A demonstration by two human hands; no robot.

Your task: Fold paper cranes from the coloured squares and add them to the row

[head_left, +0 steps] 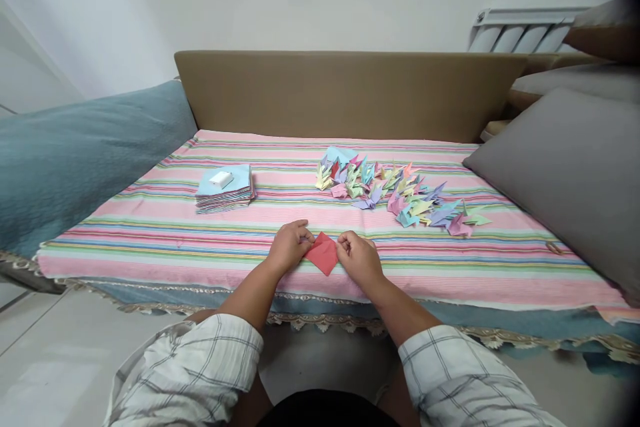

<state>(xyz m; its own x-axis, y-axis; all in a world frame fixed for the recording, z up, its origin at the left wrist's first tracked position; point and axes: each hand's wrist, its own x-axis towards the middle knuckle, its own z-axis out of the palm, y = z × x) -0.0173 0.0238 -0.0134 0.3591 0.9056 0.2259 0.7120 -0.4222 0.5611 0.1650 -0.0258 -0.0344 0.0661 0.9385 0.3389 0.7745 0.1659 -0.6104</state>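
Note:
A folded red paper square lies on the striped cloth near its front edge. My left hand pinches the paper's left corner with curled fingers. On the other side, my right hand grips the right corner, fingers closed on it. Both hands rest on the cloth.
A stack of pastel paper sheets with a small white box on top sits at the left. Several folded paper cranes lie spread at the right back. A grey cushion leans at the right, a teal blanket at the left.

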